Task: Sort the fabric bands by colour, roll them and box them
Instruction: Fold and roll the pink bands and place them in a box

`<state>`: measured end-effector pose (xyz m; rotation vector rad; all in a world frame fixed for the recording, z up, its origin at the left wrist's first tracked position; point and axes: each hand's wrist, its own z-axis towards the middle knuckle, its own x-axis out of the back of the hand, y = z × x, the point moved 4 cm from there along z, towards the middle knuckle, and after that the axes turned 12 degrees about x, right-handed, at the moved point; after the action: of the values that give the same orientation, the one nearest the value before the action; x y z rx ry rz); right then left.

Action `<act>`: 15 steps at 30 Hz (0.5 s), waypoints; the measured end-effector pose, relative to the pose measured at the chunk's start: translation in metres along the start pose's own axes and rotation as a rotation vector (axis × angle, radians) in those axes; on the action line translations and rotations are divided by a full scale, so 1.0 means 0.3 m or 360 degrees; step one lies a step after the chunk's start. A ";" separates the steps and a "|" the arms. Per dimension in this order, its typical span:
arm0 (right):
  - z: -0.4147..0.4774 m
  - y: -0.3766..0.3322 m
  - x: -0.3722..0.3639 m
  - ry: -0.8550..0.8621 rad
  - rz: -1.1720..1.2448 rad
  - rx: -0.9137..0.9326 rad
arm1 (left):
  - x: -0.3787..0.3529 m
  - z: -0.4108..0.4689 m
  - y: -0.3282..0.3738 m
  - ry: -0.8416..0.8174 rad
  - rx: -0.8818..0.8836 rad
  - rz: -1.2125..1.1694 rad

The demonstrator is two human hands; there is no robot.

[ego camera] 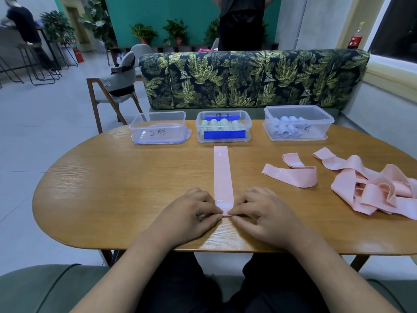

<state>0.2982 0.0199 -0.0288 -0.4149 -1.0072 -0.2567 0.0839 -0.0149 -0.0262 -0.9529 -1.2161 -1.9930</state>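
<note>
Count: I see two hands, one flat pink band (223, 177), two loose pink loops (291, 176), one heap of pink bands (372, 190) whose number I cannot tell, and three clear boxes.
Left hand (191, 215): the fingers are curled, and thumb and fingertips pinch the left corner of the flat pink band's near end, close to the tabletop's near edge.
Right hand (264, 213): it is curled the same way and pinches the right corner of that end.
Flat pink band: it lies straight from my hands toward the far edge and ends just short of the middle box. A white "15" is printed near its far end.
Loose pink loops: both lie right of the flat band and apart from it, the smaller just beyond the larger.
Heap of pink bands: it is tangled at the tabletop's right edge and runs out of view.
Boxes: they stand lidless in a row along the far edge.
Left box (160, 129): handwriting shows at its base.
Middle box (223, 136): it holds pale green rolls (223, 123), about four.
Right box (295, 132): it holds pale blue rolls (286, 129), too bunched for me to count.
Tabletop (112, 188): it is oval, grained wood.
Room: a leaf-print sofa (248, 80) stands behind the far edge, with a wooden chair (115, 91) to its left. A person in dark clothes (241, 23) stands beyond the sofa, and potted plants (176, 30) line a teal wall.
</note>
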 end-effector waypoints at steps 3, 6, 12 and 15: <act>-0.001 0.000 -0.002 0.0020 -0.0056 -0.0020 | -0.004 0.002 0.001 0.0008 0.0003 0.0055; 0.000 0.000 -0.006 0.0013 -0.0079 -0.0029 | -0.010 0.004 0.000 0.0001 0.0008 0.0070; 0.001 0.001 -0.006 0.0021 -0.0079 -0.0003 | -0.005 0.010 0.004 -0.0048 -0.0046 0.0076; 0.000 -0.002 -0.005 0.0023 -0.0076 0.0016 | -0.005 0.005 0.001 -0.0072 -0.0034 0.0073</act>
<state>0.2973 0.0194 -0.0298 -0.3797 -1.0045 -0.2971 0.0853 -0.0134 -0.0267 -1.0327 -1.1886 -1.9618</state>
